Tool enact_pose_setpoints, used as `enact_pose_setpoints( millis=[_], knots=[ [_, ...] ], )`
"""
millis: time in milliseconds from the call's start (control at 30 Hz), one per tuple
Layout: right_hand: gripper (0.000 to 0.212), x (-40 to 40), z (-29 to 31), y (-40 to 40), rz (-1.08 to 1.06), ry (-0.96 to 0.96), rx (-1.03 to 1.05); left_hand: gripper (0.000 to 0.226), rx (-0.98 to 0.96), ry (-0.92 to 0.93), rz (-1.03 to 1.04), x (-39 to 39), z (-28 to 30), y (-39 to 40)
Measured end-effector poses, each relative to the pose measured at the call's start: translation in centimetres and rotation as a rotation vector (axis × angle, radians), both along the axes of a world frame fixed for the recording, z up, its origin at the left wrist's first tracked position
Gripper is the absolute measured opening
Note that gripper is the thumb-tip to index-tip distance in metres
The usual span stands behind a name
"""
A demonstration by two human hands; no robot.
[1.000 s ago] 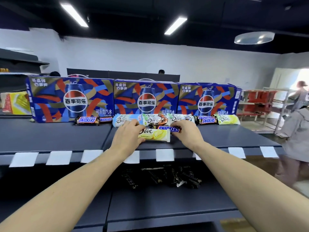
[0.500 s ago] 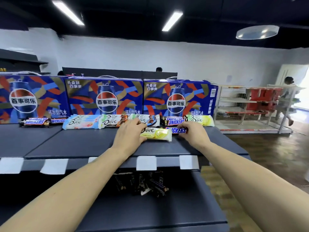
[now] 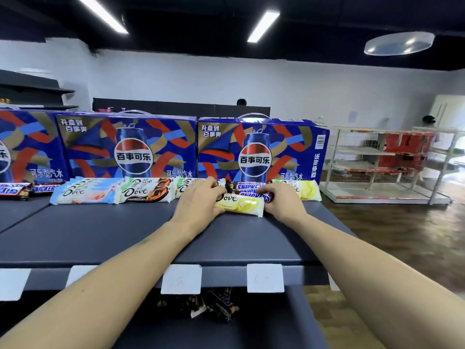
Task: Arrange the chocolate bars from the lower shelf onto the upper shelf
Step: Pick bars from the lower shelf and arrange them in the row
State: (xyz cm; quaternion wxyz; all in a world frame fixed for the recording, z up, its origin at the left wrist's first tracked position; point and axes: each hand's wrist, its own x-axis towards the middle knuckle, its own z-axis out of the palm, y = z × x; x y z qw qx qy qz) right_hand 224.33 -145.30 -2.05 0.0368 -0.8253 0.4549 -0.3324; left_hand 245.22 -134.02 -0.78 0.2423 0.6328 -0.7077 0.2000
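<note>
Reaching over the dark grey upper shelf, the left hand and right hand pinch opposite ends of a pale yellow Dove chocolate bar lying flat between them, just before a brown Snickers bar and blue Pepsi cartons.

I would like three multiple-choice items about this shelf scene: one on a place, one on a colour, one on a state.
1. Where does the yellow Dove bar lie?
A. upper shelf, between both hands
B. lower shelf
C. on a Pepsi box

2. What colour is the leftmost Dove bar?
A. red
B. light blue
C. black

3. What is the left hand doing?
A. hanging idle
B. lifting a box
C. gripping the yellow bar's end

Answers: 1 A, it rests on the upper board between the left hand and right hand. 2 B, its wrapper is pale blue. 3 C, the fingers curl round the bar's end.
</note>
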Motion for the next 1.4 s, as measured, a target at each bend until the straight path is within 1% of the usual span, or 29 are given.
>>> enact_pose_setpoints(
  millis=[233,367,467,533,633,900,1067,1200,1300,1400],
  knots=[
    [0.033,0.5,0.3,-2.4,0.022,0.065,-0.008,0.048,0.035,0.034,0.009,-0.3,-0.2,-1.5],
    [0.03,0.3,0.5,-3.2,0.071,0.082,-0.002,0.049,0.077,0.022,0.036,-1.0,0.4,-1.8],
    [0.035,-0.3,0.5,-3.3,0.11,0.113,-0.018,0.051,0.111,0.025,0.069,-1.7,0.7,-1.6],
    [0.04,-0.9,0.5,-3.2,0.139,0.084,-0.044,0.052,0.125,0.033,0.098,-2.1,0.8,-1.4],
    [0.039,-2.4,0.9,-3.2,0.157,0.011,-0.064,0.053,0.123,0.041,0.138,-3.1,0.7,-1.1],
    [0.034,-7.8,1.3,-3.1,0.085,-0.023,-0.049,0.05,0.152,0.047,0.135,-8.3,1.1,-2.2],
    [0.039,-11.5,0.9,-3.4,-0.019,-0.02,-0.012,0.05,0.15,0.047,0.121,-11.9,0.7,-3.9],
    [0.037,-14.2,0.1,-3.7,-0.087,-0.053,-0.003,0.037,0.092,-0.021,0.136,-14.6,0.3,-5.7],
    [0.035,-16.0,-0.4,-4.0,-0.123,-0.072,0.011,0.025,0.097,-0.023,0.142,-16.8,0.2,-7.4],
    [0.041,-17.4,-0.8,-4.4,-0.157,-0.09,0.014,0.018,0.116,-0.06,0.165,-18.6,0.3,-9.0]
  ],
)
